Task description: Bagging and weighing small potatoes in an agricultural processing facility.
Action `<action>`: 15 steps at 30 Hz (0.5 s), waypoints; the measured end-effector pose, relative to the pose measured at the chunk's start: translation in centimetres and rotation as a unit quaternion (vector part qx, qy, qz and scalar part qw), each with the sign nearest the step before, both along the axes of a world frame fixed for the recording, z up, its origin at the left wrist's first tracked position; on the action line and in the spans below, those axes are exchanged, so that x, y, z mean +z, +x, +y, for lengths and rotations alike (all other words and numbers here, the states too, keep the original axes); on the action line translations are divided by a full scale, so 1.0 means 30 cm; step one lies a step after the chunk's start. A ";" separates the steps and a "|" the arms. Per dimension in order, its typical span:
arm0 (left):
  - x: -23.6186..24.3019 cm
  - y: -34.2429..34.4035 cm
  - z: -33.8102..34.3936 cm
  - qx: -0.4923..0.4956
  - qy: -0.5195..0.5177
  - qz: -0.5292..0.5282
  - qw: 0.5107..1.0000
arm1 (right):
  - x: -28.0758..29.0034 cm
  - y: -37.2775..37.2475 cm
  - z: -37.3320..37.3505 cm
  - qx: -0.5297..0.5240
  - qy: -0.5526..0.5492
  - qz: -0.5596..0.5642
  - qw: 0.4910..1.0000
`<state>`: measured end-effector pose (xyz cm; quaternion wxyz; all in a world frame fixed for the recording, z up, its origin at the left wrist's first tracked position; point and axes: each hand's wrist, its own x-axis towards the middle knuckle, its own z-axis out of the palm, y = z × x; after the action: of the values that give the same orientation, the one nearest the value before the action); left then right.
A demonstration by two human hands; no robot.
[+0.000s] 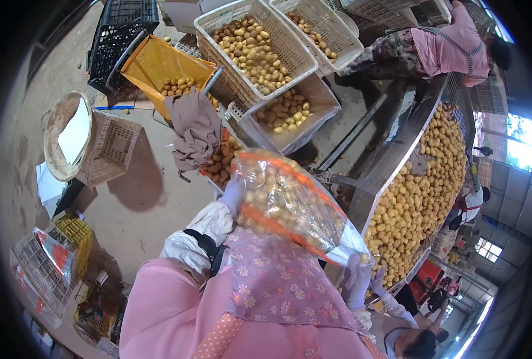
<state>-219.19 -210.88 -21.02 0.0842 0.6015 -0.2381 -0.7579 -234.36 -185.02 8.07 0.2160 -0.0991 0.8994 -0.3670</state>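
A clear bag with orange edging (284, 203), full of small potatoes, lies across my body above the floral apron. My left hand (233, 191), in a pale glove, is closed on the bag's upper left end. My right hand (354, 280), also gloved, grips the bag's lower right corner. Beyond the bag, a brown cloth (194, 134) lies over a container of darker potatoes (221, 161). On the right, a long sorting trough (376, 173) holds a large heap of potatoes (424, 179).
Potato-filled crates (308, 60), a lined box (305, 128) and an orange bin (140, 66) stand ahead. Left are stacked baskets (107, 149) and crates (62, 257). Co-workers bend at the upper right (445, 42), lower right (409, 335) and along the trough (469, 203).
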 end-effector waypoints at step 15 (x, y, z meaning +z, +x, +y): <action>-0.202 0.030 0.089 -0.335 -0.314 -0.106 0.882 | -0.046 0.016 0.053 0.068 0.078 0.059 0.993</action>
<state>-218.28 -208.21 -27.09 -0.0154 0.5050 -0.6585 -0.5578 -233.87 -183.41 6.69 0.1947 -0.1646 0.9275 -0.2735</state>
